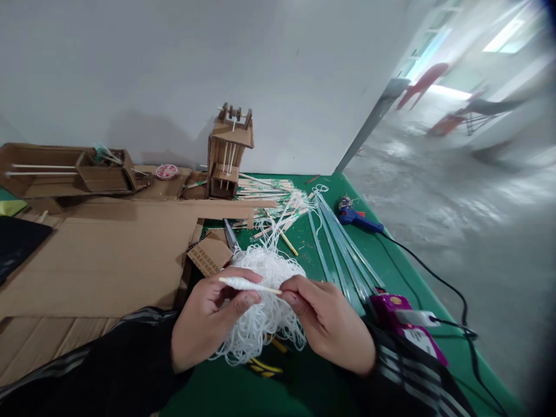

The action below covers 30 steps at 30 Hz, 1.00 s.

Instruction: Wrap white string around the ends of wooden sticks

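Observation:
A thin wooden stick wound with white string (244, 284) is held level between my two hands. My left hand (212, 315) pinches the wound part between thumb and fingers. At the bare right end of the stick, my right hand (324, 315) closes thumb and forefinger on the tip. Right below and behind them lies a big loose heap of white string (273, 266), with strands running back toward the sticks. Yellow-and-black tool handles (264, 368) poke out from under the heap; the rest of that tool is hidden.
Cardboard sheets (108, 255) cover the left side, with a cardboard tower (228, 153) and a cardboard box (65, 171) behind. Wooden sticks (264, 188), clear glue sticks (343, 243), a blue glue gun (358, 219) and a white plug on a cord (417, 318) lie on the green table.

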Tool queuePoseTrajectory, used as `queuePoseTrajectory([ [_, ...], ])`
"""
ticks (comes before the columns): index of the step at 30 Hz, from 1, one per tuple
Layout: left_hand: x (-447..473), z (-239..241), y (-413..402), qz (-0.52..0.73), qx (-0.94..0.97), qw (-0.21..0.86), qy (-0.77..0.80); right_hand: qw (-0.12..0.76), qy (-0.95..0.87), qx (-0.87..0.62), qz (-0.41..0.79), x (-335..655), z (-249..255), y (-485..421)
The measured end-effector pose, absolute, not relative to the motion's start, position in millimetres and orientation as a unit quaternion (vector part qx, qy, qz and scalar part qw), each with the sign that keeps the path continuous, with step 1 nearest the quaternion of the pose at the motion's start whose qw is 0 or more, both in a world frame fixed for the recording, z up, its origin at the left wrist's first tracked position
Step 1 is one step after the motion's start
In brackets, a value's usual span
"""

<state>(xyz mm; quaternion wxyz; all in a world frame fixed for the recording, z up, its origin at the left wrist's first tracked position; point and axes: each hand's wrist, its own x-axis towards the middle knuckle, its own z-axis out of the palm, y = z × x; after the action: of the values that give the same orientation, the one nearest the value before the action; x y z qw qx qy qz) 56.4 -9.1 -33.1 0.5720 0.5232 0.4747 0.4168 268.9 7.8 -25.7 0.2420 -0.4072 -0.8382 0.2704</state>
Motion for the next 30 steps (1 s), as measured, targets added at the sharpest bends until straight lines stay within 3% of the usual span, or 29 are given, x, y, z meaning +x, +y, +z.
queuePoseTrajectory([
  [30, 57.3, -33.2, -11.7, 0.407, 0.508, 0.587, 0.481, 0.255, -0.855, -0.399, 0.211, 270.8, -22.4, 11.0],
])
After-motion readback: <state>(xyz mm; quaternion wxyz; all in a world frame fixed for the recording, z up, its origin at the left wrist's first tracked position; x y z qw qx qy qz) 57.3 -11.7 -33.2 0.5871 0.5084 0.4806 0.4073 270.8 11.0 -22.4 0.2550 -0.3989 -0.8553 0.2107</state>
